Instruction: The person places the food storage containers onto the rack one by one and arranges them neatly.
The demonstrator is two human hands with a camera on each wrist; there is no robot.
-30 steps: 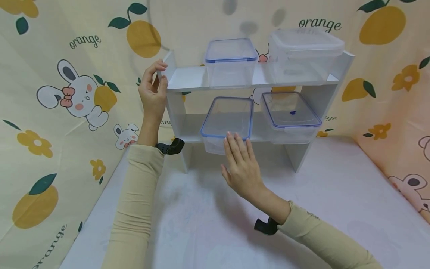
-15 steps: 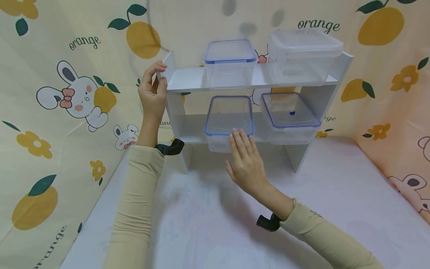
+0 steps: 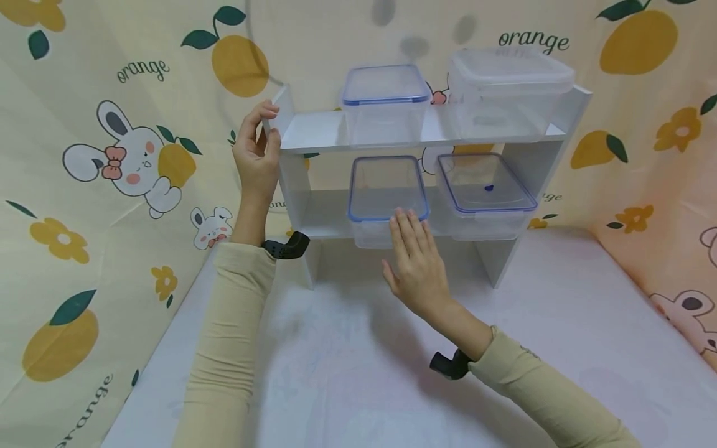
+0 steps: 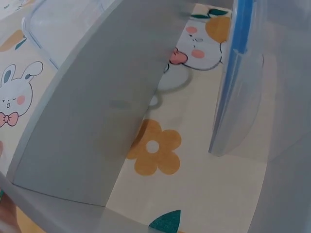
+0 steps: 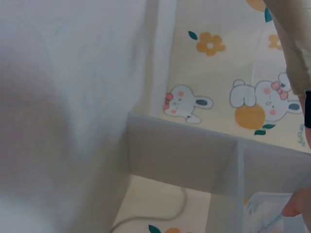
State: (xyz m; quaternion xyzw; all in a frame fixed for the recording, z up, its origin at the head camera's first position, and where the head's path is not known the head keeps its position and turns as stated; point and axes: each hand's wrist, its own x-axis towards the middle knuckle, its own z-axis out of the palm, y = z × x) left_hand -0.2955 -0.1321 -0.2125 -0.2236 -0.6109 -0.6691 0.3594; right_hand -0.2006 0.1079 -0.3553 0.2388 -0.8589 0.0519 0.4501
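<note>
My left hand point(image 3: 256, 152) grips the upper left side panel of a white two-tier shelf point(image 3: 322, 214), thumb in front and fingers round the edge. With straight fingers, my right hand point(image 3: 417, 270) presses the front of a clear food container point(image 3: 370, 234) with a blue-edged lid. That container stands on the lower board, its front end slightly past the board's edge. In the right wrist view, the thumb point(image 5: 299, 208) shows beside the container point(image 5: 269, 206); the other fingers are out of sight. The left wrist view shows a blue-edged lid point(image 4: 233, 82) behind the shelf board point(image 4: 92, 107).
Right of it on the lower board sits another blue-rimmed container point(image 3: 484, 224). The top board bears a smaller blue-lidded container point(image 3: 383, 121) and a larger clear one point(image 3: 504, 102). A white-covered table point(image 3: 336, 373) lies beneath; printed cloth point(image 3: 140, 280) surrounds it.
The container under my right hand has slid back and to the right, closer to its neighbour, and straightened. My right hand has moved along with it. The left hand stays put.
</note>
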